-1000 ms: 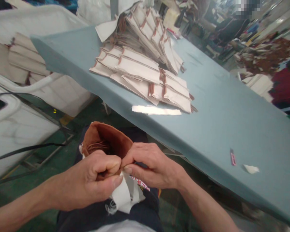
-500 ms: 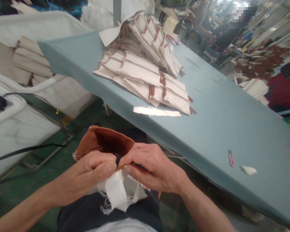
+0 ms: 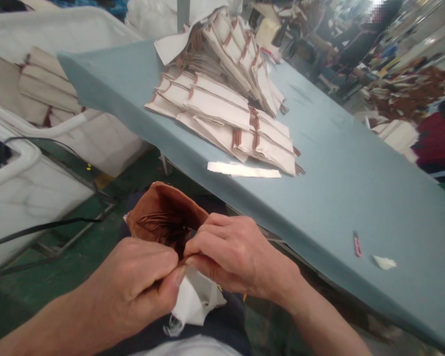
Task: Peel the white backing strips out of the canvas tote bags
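Left hand: closed, pinching brown fabric piece and white lining. Right hand: closed on same edge, fingertips touching left. Close paired pinches judged best for control.

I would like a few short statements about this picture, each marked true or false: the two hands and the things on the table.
1. The left hand and the right hand both pinch the brown cloth. True.
2. A stack of white pieces lies on the table. True.
3. The right hand rests flat on the table. False: it is at the brown cloth, off the table.
4. A red label lies on the table, close to a white scrap. True.
5. The stack of white pieces touches the red label. False: they lie well apart, with bare table between them.
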`<state>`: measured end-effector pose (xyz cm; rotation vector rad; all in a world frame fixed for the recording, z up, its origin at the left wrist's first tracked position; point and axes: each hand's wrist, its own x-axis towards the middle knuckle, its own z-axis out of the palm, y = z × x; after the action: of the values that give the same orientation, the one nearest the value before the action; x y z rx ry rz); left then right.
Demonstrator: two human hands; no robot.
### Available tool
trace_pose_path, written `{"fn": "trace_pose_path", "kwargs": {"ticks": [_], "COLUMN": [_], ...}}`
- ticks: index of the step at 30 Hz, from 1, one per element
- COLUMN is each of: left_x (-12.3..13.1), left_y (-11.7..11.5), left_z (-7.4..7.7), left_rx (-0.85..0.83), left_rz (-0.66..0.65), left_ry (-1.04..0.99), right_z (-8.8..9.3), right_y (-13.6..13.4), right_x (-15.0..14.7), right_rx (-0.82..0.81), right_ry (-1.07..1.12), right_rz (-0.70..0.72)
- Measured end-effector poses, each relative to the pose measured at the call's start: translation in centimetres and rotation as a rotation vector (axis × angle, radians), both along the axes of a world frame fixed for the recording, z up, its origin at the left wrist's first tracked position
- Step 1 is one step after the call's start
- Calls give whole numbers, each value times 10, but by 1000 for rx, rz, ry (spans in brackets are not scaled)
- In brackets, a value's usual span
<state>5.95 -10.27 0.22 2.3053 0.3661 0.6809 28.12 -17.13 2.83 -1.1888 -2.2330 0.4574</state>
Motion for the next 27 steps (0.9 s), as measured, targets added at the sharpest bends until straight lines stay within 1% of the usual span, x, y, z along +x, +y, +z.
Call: {"fn": "trace_pose_path", "kwargs": {"ticks": [2,4,7,9,12,15,17,19,20,21,22,24,25,26,27], "left_x": [-2,-4,-4,-1,6,11,14,16,17,18,18,19,20,20,20], "left_y": [-11,-20,-28,-30,-32,-37,-40,-38,-34,-28,-20,-1,9,17,24], "left_z": [2,5,8,8,7,4,-1,-8,-12,-15,-18,-21,-21,-20,-18], "left_rx": [2,-36,-72,-40,35,86,119,122,85,14,-94,-411,-558,-681,-760], "left_rz": [14,-24,-61,-38,-80,-93,-46,6,32,44,56,62,101,125,152], "left_ry": [-11,20,80,77,111,162,156,112,90,76,79,153,185,222,232], "right_z": [-8,-21,-45,-62,-81,-94,-101,-109,-113,-117,-121,-128,-131,-132,-132], "right_y": [5,12,22,27,29,27,25,23,23,23,23,25,26,28,30], "right_x": [8,17,25,24,16,10,10,13,15,17,19,21,22,22,22], "right_rx": [-47,-78,-100,-118,-132,-125,-135,-155,-163,-168,-175,-197,-211,-225,-234], "right_ry": [126,209,245,229,206,254,302,355,376,393,400,392,386,381,380], "right_rz": [7,-19,-52,-53,-47,-76,-131,-222,-276,-330,-376,-428,-437,-439,-436]}}
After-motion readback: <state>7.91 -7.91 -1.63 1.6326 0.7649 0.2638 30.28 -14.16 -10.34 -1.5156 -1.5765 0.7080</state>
